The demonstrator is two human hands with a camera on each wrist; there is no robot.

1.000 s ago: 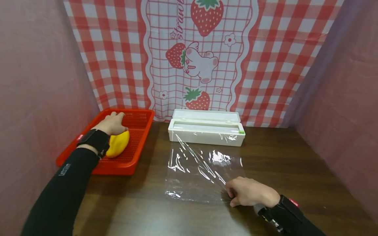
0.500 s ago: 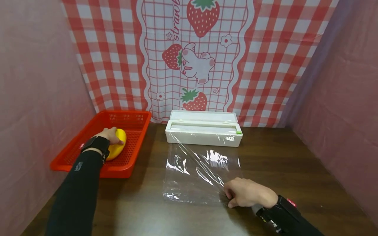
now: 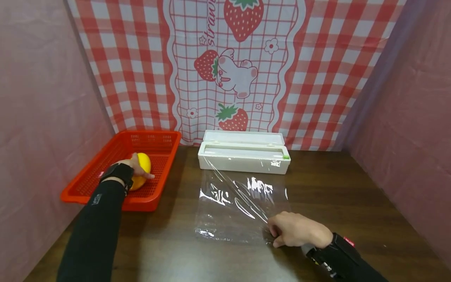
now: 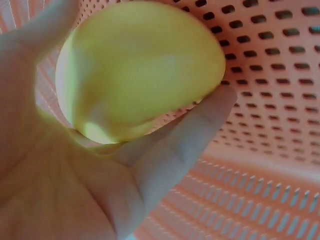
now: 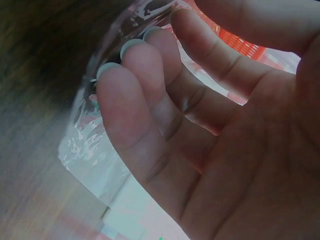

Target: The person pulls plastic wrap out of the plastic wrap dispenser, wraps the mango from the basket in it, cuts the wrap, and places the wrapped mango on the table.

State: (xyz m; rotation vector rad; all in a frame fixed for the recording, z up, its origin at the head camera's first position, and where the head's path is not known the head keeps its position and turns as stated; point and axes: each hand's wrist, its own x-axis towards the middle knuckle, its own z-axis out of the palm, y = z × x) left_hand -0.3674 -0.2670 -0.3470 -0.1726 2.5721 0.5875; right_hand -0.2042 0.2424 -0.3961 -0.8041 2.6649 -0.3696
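A yellow mango (image 3: 143, 161) lies in the red plastic basket (image 3: 169, 160) at the left. My left hand (image 3: 137, 166) is around it, with the thumb stretched out straight to the right in the head view. In the left wrist view the mango (image 4: 145, 65) sits between the spread thumb and the fingers, and a narrow gap shows beside the thumb. Clear cling film (image 3: 229, 211) stretches from a white dispenser box (image 3: 243, 164) over the table. My right hand (image 3: 296, 229) pinches the film's near right corner; the other fingers are loosely curled in the right wrist view.
The dispenser's lid (image 3: 243, 137) stands raised at the back, and a green piece (image 3: 285, 157) sits at its right end. A checked strawberry cloth (image 3: 141, 70) hangs behind. Pink cloth walls (image 3: 398, 129) close both sides of the brown wooden table (image 3: 334, 188).
My left hand has come down from above the basket onto the mango, and its thumb has spread outward. My right hand stays at the film's corner.
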